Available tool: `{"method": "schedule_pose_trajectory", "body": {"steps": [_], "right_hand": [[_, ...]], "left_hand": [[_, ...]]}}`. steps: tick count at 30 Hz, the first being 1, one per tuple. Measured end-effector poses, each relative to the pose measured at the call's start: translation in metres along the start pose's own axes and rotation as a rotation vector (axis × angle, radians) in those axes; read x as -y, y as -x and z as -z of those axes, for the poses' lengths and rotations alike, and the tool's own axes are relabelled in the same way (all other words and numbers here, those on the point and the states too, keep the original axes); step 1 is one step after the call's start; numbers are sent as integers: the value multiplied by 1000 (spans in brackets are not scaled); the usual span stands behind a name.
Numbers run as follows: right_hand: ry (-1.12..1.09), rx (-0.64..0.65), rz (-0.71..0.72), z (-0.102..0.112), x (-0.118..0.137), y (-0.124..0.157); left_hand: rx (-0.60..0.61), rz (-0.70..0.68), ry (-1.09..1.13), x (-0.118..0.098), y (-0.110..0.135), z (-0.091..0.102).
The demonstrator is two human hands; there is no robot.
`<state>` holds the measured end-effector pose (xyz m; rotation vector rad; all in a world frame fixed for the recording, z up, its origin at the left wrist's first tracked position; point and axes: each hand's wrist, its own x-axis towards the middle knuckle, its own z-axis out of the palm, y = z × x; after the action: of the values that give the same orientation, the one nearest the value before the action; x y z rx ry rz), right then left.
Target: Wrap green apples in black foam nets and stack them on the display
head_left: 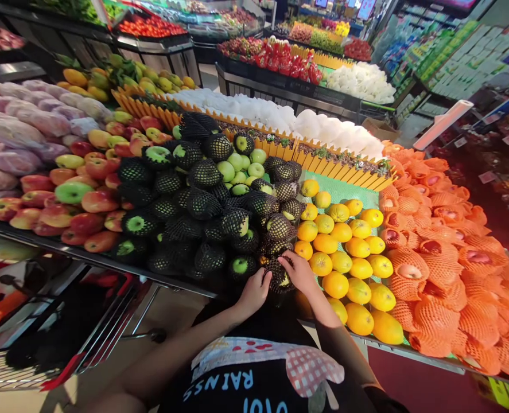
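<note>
The front rim of the counter (pixel 77 250) slants down from the left past the person's body, and both hands work just at that edge, with the black shirt (pixel 254 361) close below them. Room is tight around the left hand (pixel 254 293), which has black-netted green fruit (pixel 206 206) heaped just beyond it, and around the right hand (pixel 300 274), whose outer side is near rows of yellow-orange oranges (pixel 358 291). Bare green mat (pixel 368 198) shows behind the oranges, below a yellow picket border (pixel 335 172); farther right, fruit in orange foam nets (pixel 439 287) crowds up to the rim. At lower left a metal shopping cart (pixel 99 338) with red parts stands near the counter, a strip of floor (pixel 172 321) open between it and the person. The two hands are slightly apart, their fingers closed on opposite sides of one netted fruit (pixel 280 277) at the front of the heap. It looks rounded, wrapped in a dark mesh, with a pale yellow-green patch showing through; the fruit's kind is hard to tell. Both forearms are bare and reach in from below.
</note>
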<state>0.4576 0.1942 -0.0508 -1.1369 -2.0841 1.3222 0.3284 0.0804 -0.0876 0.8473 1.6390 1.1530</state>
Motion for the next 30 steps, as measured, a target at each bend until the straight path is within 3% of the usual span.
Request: {"method": "schedule_pose_trajectory", "body": {"steps": [8,14,20,26,30], "right_hand": [[-38,-165,-56,-5,-10,19],[-128,-319,-148,-13,-26,46],[-83,-276,-192,-10,-21,67],[-134,-266,-255,-15,-17,71],[-226,-276,-237,-11,-21,71]], "left_hand": [[-30,36,5,3,-3,-7],[102,11,85,1,-4,-12],[109,27,179,9,-6,-13],[163,139,301,23,-12,-17],[207,201,389,14,-7,-15]]}}
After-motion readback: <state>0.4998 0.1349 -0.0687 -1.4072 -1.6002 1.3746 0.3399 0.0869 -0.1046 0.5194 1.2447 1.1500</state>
